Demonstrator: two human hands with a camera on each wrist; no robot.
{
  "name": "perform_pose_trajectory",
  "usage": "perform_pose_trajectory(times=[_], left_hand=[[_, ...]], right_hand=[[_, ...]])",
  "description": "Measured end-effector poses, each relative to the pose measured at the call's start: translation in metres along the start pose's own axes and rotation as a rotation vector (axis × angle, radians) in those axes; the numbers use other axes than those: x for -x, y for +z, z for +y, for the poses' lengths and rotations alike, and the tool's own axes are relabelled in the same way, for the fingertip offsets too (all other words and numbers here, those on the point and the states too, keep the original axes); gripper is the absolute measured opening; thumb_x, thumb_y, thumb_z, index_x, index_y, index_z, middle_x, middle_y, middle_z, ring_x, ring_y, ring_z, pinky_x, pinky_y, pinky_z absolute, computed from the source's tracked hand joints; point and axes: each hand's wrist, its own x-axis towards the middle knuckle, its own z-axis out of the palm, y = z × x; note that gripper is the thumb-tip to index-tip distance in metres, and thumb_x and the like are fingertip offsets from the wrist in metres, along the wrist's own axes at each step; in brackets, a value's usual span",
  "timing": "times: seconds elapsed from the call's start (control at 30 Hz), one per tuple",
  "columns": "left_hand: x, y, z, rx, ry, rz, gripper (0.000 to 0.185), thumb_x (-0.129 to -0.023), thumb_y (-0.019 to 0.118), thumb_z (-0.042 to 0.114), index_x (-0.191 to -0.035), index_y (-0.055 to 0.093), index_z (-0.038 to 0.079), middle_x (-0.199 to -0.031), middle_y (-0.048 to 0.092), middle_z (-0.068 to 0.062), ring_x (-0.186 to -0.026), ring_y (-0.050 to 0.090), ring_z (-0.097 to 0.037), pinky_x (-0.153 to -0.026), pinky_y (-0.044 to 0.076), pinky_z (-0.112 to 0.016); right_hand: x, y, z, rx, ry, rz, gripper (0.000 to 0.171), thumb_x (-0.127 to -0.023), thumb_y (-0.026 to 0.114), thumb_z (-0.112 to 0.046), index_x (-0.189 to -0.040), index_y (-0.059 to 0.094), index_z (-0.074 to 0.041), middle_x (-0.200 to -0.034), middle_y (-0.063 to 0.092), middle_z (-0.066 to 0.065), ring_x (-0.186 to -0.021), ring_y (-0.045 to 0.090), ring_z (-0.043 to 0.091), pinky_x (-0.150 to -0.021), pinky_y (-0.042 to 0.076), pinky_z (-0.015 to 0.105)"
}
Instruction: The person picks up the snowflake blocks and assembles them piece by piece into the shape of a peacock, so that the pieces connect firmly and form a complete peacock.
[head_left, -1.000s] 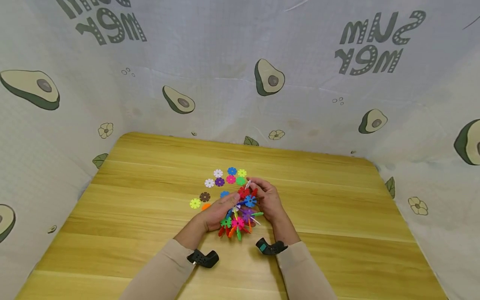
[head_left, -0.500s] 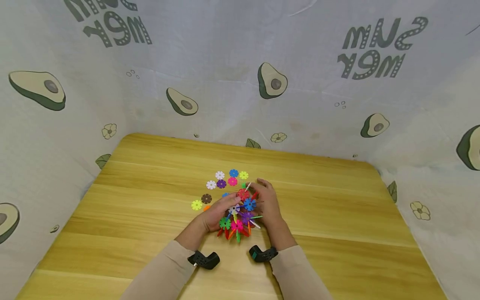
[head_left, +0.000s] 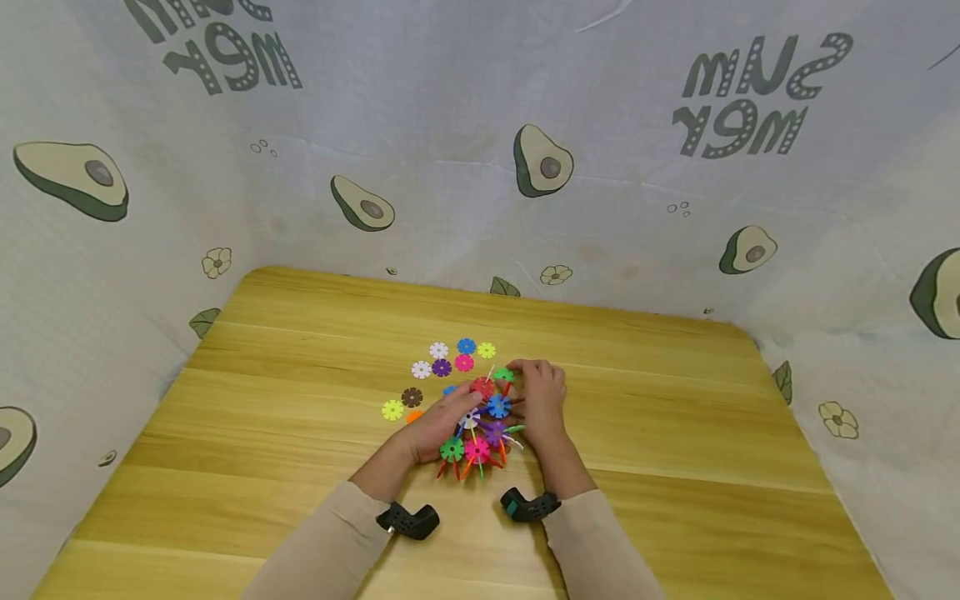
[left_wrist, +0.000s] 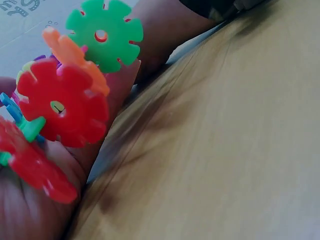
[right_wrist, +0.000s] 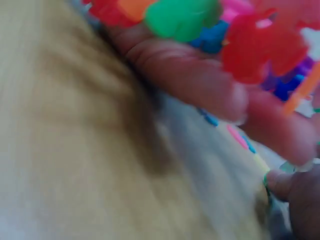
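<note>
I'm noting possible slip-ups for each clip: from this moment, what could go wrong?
The green notched plastic disc at the fingertips of the right hand could slip, since only its edge seems held. Pressure on the multicoloured cluster of interlocked plastic discs, held in the left hand, might pop a piece loose, as many stick out at angles. The left hand might also nudge the orange plastic disc lying close beside it.

Mirror-reversed grey "SUM MER" lettering point(head_left: 738, 104) twice on the white cloth point(head_left: 442, 92), one copy partly cropped
</note>
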Motion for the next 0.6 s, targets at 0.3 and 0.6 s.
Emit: perform_pose_trajectory(times=[0.3,0.6], left_hand=[[-0.001,0.000,0.000,-0.026,-0.023,0.083,0.073,-0.109,0.038,0.041,-0.162,0.012,-0.002,-0.170,0.009,-0.023,-0.158,0.006,-0.044,-0.129,0.011,-0.059],[-0.002,0.001,0.000,-0.003,-0.023,0.083,0.073,-0.109,0.037,0.041,-0.161,0.012,-0.003,-0.170,0.009,-0.026,-0.157,0.008,-0.045,-0.129,0.014,-0.058]], right_hand=[[-0.002,-0.009,0.009,-0.484,0.025,-0.003,0.015,-0.098,0.069,-0.015,-0.109,0.074,-0.006,-0.103,0.074,0.015,-0.084,0.064,0.006,-0.073,0.053,0.018],[-0.002,-0.012,0.010,-0.590,-0.037,-0.061,0.015,-0.098,0.067,-0.008,-0.108,0.073,0.003,-0.099,0.073,0.024,-0.080,0.069,0.004,-0.074,0.059,0.020]])
